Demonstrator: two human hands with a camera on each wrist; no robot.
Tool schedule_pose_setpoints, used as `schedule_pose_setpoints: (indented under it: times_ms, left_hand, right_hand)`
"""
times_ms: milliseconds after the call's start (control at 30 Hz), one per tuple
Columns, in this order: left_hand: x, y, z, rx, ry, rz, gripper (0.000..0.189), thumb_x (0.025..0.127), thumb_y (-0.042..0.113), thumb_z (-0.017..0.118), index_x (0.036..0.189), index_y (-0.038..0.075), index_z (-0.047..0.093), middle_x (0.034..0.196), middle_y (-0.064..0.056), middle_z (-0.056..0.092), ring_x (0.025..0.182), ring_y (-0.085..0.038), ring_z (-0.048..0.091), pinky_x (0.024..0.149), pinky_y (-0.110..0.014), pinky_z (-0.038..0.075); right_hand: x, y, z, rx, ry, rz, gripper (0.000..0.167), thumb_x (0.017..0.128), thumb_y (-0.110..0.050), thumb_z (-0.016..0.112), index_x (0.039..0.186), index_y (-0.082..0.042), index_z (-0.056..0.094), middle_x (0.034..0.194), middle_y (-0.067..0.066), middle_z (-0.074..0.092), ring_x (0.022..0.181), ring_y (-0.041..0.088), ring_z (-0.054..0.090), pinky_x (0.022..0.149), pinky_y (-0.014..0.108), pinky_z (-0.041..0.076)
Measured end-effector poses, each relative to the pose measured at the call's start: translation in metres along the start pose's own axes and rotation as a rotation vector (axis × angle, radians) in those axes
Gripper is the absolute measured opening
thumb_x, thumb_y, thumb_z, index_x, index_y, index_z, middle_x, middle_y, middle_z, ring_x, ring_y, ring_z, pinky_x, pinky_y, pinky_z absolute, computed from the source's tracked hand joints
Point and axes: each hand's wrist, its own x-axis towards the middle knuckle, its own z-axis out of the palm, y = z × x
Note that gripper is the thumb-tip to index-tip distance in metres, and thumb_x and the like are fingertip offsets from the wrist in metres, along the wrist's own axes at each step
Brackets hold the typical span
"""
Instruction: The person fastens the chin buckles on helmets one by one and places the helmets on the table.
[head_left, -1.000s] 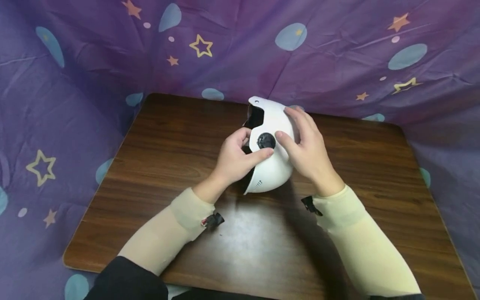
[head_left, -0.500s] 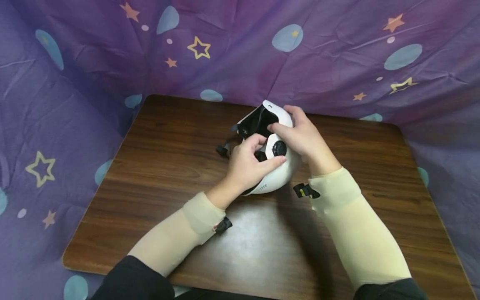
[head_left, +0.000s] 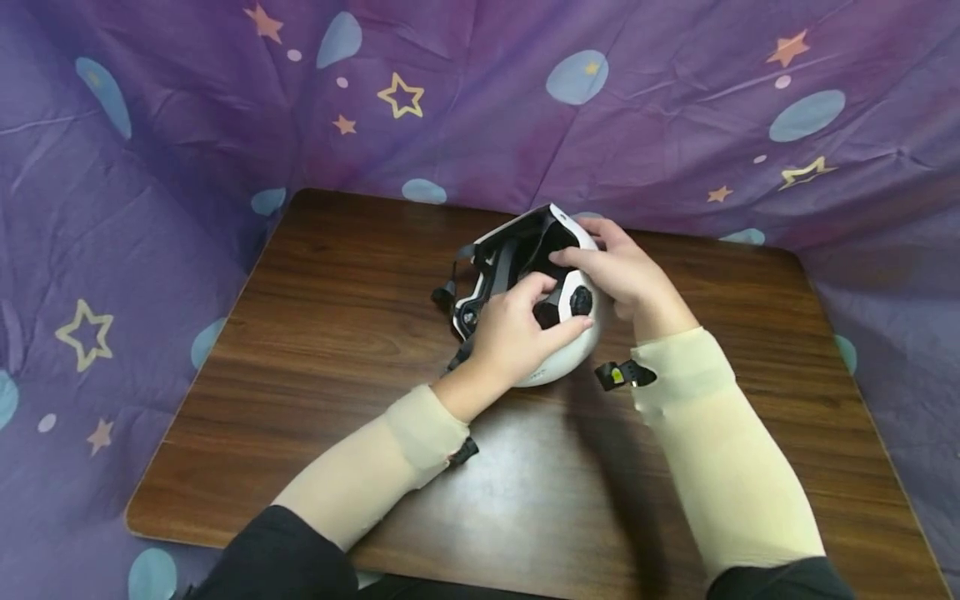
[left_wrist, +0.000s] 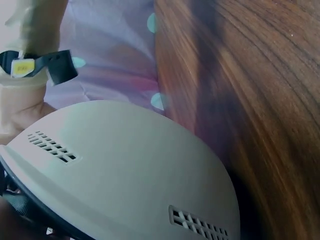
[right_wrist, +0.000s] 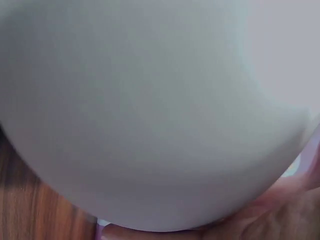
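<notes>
A white helmet (head_left: 558,367) is tilted over the middle of the table, its dark padded inside turned towards the left. On the shell near the rim sits a round black knob (head_left: 581,300). My left hand (head_left: 513,333) pinches the rim beside the knob, thumb on the shell and fingers inside. Farther along the rim, my right hand (head_left: 630,271) holds the shell with its thumb inside; its other fingers are partly hidden behind it. The left wrist view shows slotted vents (left_wrist: 52,146) on the shell. A dark strap buckle (head_left: 444,296) hangs at the helmet's left.
The brown wooden table (head_left: 315,333) lies beneath, with rounded corners. A purple cloth (head_left: 480,133) with stars and blue ovals rises behind and at both sides. Small black devices, one of them the right wrist's camera (head_left: 622,375), are strapped at both wrists.
The helmet has turned so its dark inside and straps now show more, and it has shifted slightly right. My right thumb has gone from the outer shell to inside the rim. My left hand moved right.
</notes>
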Motion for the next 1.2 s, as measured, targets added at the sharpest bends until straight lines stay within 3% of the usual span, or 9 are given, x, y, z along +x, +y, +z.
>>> schedule_pose_setpoints:
  times_ms: [200, 367, 667, 900, 1033, 1200]
  left_hand:
    - [-0.002, 0.002, 0.008, 0.02, -0.043, 0.02, 0.049, 0.082, 0.04, 0.093, 0.113, 0.008, 0.072, 0.1, -0.004, 0.079, 0.087, -0.023, 0.075, 0.077, -0.033, 0.057]
    - [-0.003, 0.003, 0.01, 0.027, -0.086, 0.022, 0.05, 0.085, 0.041, 0.09, 0.118, 0.008, 0.072, 0.103, -0.005, 0.079, 0.09, -0.024, 0.075, 0.08, -0.036, 0.058]
    - [-0.002, 0.004, 0.009, 0.071, -0.152, 0.028, 0.051, 0.089, 0.044, 0.087, 0.124, 0.011, 0.07, 0.106, -0.005, 0.079, 0.091, -0.024, 0.075, 0.081, -0.037, 0.058]
    - [-0.004, 0.001, 0.009, 0.085, -0.146, 0.114, 0.052, 0.089, 0.042, 0.087, 0.124, 0.009, 0.068, 0.109, -0.004, 0.079, 0.095, -0.023, 0.075, 0.087, -0.037, 0.056]
    - [-0.005, -0.001, 0.01, 0.123, -0.144, 0.161, 0.054, 0.089, 0.042, 0.086, 0.126, 0.007, 0.067, 0.107, -0.006, 0.079, 0.098, -0.021, 0.075, 0.096, -0.038, 0.053]
    - [-0.006, -0.003, 0.011, 0.17, -0.168, 0.189, 0.057, 0.09, 0.045, 0.085, 0.128, 0.008, 0.066, 0.108, -0.007, 0.078, 0.099, -0.021, 0.074, 0.099, -0.04, 0.05]
  right_hand:
    - [0.004, 0.001, -0.005, 0.01, -0.059, 0.0, 0.084, 0.089, -0.005, 0.061, 0.165, -0.006, 0.027, 0.152, 0.019, 0.038, 0.101, 0.021, 0.061, 0.074, 0.026, 0.06]
    - [0.004, 0.003, -0.004, -0.007, -0.034, -0.018, 0.081, 0.088, -0.004, 0.06, 0.164, -0.004, 0.03, 0.141, 0.018, 0.045, 0.097, 0.02, 0.061, 0.071, 0.025, 0.059]
    - [0.006, 0.009, -0.005, 0.003, -0.018, -0.035, 0.08, 0.087, -0.003, 0.058, 0.163, -0.003, 0.033, 0.145, 0.02, 0.045, 0.097, 0.02, 0.061, 0.071, 0.024, 0.059]
    - [0.009, 0.016, -0.008, 0.041, -0.034, -0.061, 0.076, 0.089, -0.002, 0.056, 0.162, -0.003, 0.035, 0.136, 0.019, 0.048, 0.087, 0.015, 0.064, 0.068, 0.025, 0.06]
    - [0.011, 0.021, -0.009, 0.092, -0.055, -0.08, 0.073, 0.09, -0.001, 0.055, 0.16, -0.001, 0.035, 0.124, 0.018, 0.054, 0.083, 0.013, 0.066, 0.068, 0.026, 0.06]
    - [0.015, 0.031, -0.012, 0.167, -0.073, -0.14, 0.064, 0.088, 0.005, 0.053, 0.151, 0.005, 0.041, 0.101, 0.008, 0.063, 0.078, 0.011, 0.066, 0.065, 0.024, 0.059]
